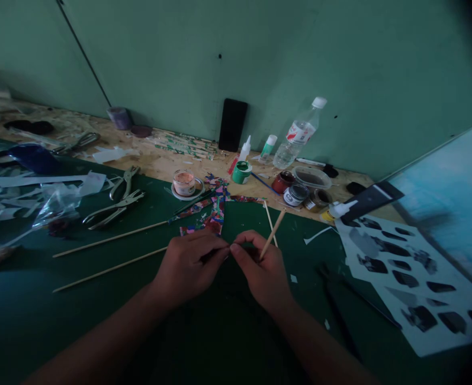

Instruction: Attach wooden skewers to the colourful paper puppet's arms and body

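My left hand and my right hand meet fingertip to fingertip above the green mat. A pinch closes the left thumb and forefinger; whatever lies between them is too small to make out. From my right hand a light wooden stick slants up, held in the curled fingers with its lower end hidden. Just beyond the hands lies a colourful patterned piece in red, blue and green. Thin wooden rods stretch left from near it. Another pale stick lies behind my right hand.
Pliers and plastic scraps lie left. Paint jars, an open green jar, a pink jar, a plastic bottle and a phone stand behind. Right are dark-handled pliers and printed sheets.
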Motion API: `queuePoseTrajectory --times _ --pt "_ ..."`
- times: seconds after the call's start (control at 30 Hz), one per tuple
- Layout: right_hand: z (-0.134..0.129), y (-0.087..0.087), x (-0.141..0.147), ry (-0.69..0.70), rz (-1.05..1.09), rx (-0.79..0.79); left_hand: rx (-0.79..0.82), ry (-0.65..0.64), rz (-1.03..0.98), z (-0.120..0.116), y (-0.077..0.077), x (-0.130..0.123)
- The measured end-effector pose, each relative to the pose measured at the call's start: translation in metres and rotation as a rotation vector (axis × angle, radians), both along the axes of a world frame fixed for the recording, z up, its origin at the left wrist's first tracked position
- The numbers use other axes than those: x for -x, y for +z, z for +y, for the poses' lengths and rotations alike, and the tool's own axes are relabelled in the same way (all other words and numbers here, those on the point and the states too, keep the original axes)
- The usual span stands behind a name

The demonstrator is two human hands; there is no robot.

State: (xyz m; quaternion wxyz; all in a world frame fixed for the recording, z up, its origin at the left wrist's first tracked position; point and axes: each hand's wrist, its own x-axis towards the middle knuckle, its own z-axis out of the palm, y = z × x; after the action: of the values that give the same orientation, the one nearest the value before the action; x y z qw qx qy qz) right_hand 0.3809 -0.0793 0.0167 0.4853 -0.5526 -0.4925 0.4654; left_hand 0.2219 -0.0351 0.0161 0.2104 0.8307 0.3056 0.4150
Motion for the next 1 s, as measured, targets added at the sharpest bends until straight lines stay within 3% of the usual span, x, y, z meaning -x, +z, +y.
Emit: queuePoseTrajectory --times 0.33,0.47,0.63,0.8,1.0 --pt "0.002 -0.008 -0.004 0.024 0.163 0.102 0.016 0.013 0.043 0.001 0.000 0.000" --pt "0.005 -0.010 -0.007 0.062 0.366 0.133 0.160 -0.001 0.097 0.002 0.003 0.003" --pt "0.006 -0.008 -0.007 0.213 0.617 0.214 0.299 -0.108 0.011 0.003 0.009 0.003" --pt "0.006 -0.010 -0.006 0.254 0.720 0.249 0.339 -0.072 -0.051 0.002 0.011 0.003" --pt "0.005 -0.011 -0.004 0.269 0.735 0.230 0.531 -0.097 -0.130 0.000 0.012 0.003"
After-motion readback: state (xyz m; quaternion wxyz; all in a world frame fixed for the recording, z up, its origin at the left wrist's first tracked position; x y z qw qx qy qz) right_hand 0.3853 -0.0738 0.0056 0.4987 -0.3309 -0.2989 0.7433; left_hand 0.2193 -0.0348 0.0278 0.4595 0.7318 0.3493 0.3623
